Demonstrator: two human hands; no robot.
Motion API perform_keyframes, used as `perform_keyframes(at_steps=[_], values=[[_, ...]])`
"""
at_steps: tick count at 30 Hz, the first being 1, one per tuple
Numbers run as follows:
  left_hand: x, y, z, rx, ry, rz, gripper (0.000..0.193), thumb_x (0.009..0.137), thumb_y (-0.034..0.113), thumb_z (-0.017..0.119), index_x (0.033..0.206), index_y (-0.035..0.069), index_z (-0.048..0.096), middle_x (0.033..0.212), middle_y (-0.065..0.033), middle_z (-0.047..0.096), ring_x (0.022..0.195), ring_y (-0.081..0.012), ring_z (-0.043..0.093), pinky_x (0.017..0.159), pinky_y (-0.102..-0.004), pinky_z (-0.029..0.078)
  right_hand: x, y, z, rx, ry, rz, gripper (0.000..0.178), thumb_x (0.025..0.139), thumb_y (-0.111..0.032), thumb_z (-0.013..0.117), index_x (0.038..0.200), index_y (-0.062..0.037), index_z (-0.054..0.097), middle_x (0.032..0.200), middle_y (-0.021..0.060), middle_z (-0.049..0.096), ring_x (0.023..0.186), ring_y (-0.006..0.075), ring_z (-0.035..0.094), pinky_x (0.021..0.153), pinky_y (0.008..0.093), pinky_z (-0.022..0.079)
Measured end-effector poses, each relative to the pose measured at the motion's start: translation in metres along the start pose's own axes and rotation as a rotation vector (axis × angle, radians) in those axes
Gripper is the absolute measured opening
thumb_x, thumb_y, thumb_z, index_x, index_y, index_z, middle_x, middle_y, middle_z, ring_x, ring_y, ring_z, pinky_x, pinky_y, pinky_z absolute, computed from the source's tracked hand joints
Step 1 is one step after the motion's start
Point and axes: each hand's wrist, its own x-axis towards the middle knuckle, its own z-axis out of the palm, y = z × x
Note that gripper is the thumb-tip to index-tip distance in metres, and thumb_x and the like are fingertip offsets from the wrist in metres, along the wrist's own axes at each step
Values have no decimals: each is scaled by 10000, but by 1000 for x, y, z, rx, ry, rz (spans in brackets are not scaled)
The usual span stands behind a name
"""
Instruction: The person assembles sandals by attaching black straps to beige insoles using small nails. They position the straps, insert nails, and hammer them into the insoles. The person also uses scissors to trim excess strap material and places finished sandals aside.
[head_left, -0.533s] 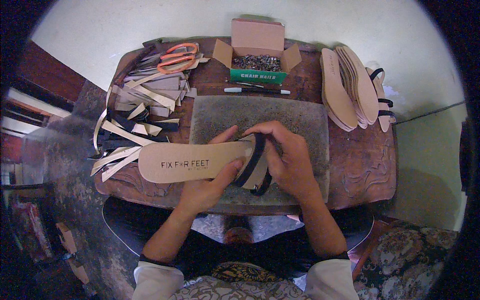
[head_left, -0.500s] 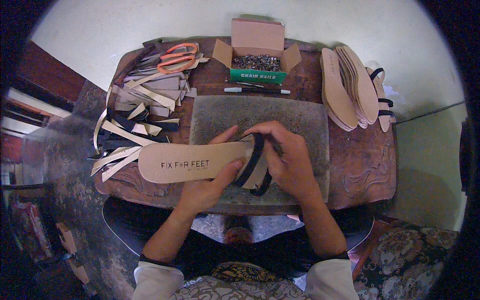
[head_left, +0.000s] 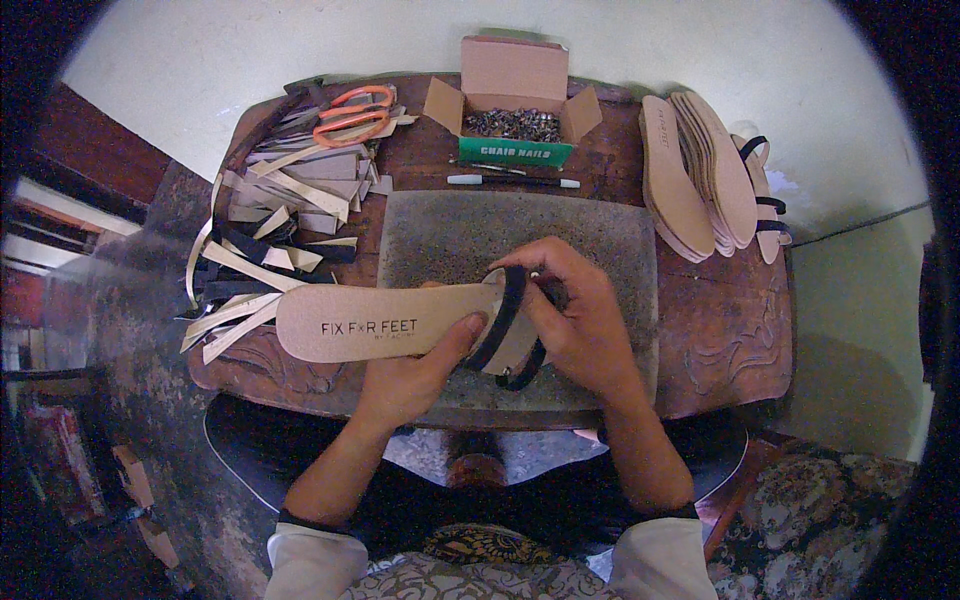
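Note:
A tan sandal sole point(head_left: 345, 310) with dark print lies crosswise in my hands, above a grey slab point(head_left: 440, 225). My left hand point(head_left: 415, 375) grips it near the middle, thumb on top and fingers underneath. Two black straps cross the sole's right end: one strap point(head_left: 497, 325) arches over it, and another strap point(head_left: 527, 372) shows at the tip. My right hand point(head_left: 585, 320) is closed at that end, thumb and fingers pinching by the far end of the straps. A small shiny spot shows at its fingertips; what it is I cannot tell.
Orange-handled scissors point(head_left: 350, 113) rest on a heap of pale and black strips point(head_left: 300, 185) at the left. Behind the slab are an open box of nails point(head_left: 515, 150) and a pen point(head_left: 515, 182). Stacked soles point(head_left: 672, 180) and strapped sandals point(head_left: 768, 205) lie at the right.
My left fingers that showed beyond the sole's far edge have drawn back beneath it. The right fingers have shifted slightly at the strap, and the sole has moved a little.

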Motion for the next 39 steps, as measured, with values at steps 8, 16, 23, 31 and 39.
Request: perform_keyframes(at_steps=[8,16,23,31,39], values=[[-4,-5,-2,-77,88,-2,240,878,121,690,1080,18,614,986,-57,667,880,-128,627,776,-276,509,-1,-5,-4,-37,21,-16,215,835,-23,614,1046,-48,646,962,125,672,912,288,663,798,350,510],[3,3,-33,-441,247,-54,274,815,25,696,1075,-30,627,980,-97,680,890,-201,659,800,-309,522,7,2,-38,-237,121,-3,199,826,-99,680,1017,-49,656,970,121,662,917,277,643,831,357,495],[7,6,-54,-523,288,-42,246,814,-4,601,1042,-95,598,969,-158,674,873,-230,668,750,-330,539,5,23,-34,-421,-3,-63,184,803,-98,654,983,-62,658,946,133,636,971,335,586,881,425,460],[11,9,-41,-415,231,-67,234,809,14,636,1031,-59,622,962,-116,679,850,-197,660,761,-313,522,4,24,-30,-557,-82,-15,146,780,-47,661,925,-56,670,931,106,648,905,278,601,818,372,468],[36,27,-19,-262,104,-147,216,797,57,684,992,-31,658,942,-95,687,861,-181,654,760,-295,517,48,6,-48,-413,33,40,133,784,-86,658,901,-25,646,843,119,681,785,242,650,709,350,502]])
